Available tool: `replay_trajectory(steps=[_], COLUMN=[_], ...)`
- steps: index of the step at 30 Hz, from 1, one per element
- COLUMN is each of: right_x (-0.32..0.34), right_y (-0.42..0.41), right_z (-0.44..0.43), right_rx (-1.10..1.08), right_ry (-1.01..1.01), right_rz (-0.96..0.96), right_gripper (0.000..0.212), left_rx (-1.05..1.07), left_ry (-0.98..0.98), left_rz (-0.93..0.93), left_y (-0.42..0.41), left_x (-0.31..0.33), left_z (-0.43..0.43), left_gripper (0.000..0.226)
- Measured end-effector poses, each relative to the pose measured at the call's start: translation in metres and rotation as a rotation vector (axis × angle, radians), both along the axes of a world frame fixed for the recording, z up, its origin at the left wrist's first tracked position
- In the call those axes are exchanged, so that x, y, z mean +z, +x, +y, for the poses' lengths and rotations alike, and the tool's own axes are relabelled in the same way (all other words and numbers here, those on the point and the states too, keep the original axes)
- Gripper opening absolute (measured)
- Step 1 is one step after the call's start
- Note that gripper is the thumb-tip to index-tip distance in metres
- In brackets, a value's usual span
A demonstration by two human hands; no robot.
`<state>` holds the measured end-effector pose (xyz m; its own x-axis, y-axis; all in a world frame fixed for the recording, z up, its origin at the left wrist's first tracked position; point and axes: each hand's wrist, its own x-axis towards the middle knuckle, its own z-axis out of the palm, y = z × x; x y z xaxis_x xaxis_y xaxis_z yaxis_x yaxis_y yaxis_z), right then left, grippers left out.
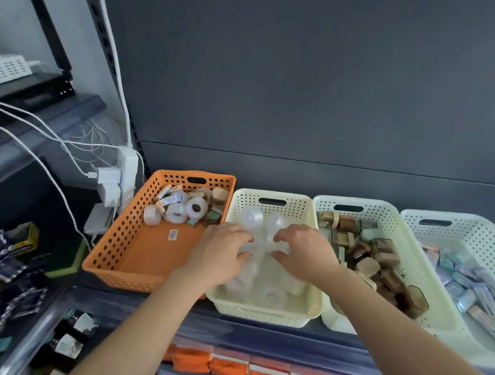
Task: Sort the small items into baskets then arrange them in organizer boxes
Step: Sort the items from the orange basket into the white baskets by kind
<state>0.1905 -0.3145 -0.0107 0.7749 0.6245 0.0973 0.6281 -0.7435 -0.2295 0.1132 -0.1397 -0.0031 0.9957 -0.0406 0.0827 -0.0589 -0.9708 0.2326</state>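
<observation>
Four perforated baskets stand in a row on a shelf. The orange basket [120, 253] at the left holds clear tape rolls [195, 208], small tubes and a few wooden-looking pieces at its far end. Both my hands are inside the cream basket [280, 313] beside it, among a pile of clear tape rolls [252, 217]. My left hand [220, 254] and my right hand [303, 250] face each other with fingers curled around rolls in the pile; the blur hides how firm the grip is. The third basket [420, 278] holds brown and beige small items [369, 262].
A pale basket [475, 231] at the far right holds pastel tubes and packets. White chargers and cables [109, 181] hang left of the orange basket. Below the shelf lie orange packs [228, 365] and dark bins with bottles [67, 343]. A grey back panel rises behind the baskets.
</observation>
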Motion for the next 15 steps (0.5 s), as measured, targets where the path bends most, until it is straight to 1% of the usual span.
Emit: replay_trajectory(steps=[3, 6, 8, 11, 12, 15], right_x=[0.006, 0.015, 0.019, 0.019, 0.018, 0.011], right_y=[0.003, 0.003, 0.002, 0.005, 0.008, 0.017], right_z=[0.019, 0.048, 0.072, 0.111, 0.124, 0.16], right_rx=[0.026, 0.053, 0.081, 0.14, 0.151, 0.127], right_ry=[0.03, 0.064, 0.085, 0.068, 0.047, -0.009], right_rz=[-0.02, -0.029, -0.039, -0.05, -0.042, -0.025], right_gripper=[0.033, 0.031, 0.029, 0.026, 0.025, 0.027], left_rx=[0.056, 0.135, 0.19, 0.247, 0.259, 0.243], left_ry=[-0.043, 0.008, 0.073, 0.176, 0.208, 0.249], left_rz=[-0.054, -0.098, -0.08, 0.001, 0.019, 0.073], left_y=[-0.001, -0.004, -0.004, 0.004, 0.007, 0.02], left_x=[0.005, 0.009, 0.009, 0.004, 0.001, -0.006], left_z=[0.019, 0.048, 0.07, 0.106, 0.118, 0.144], left_gripper=[0.032, 0.027, 0.027, 0.026, 0.028, 0.051])
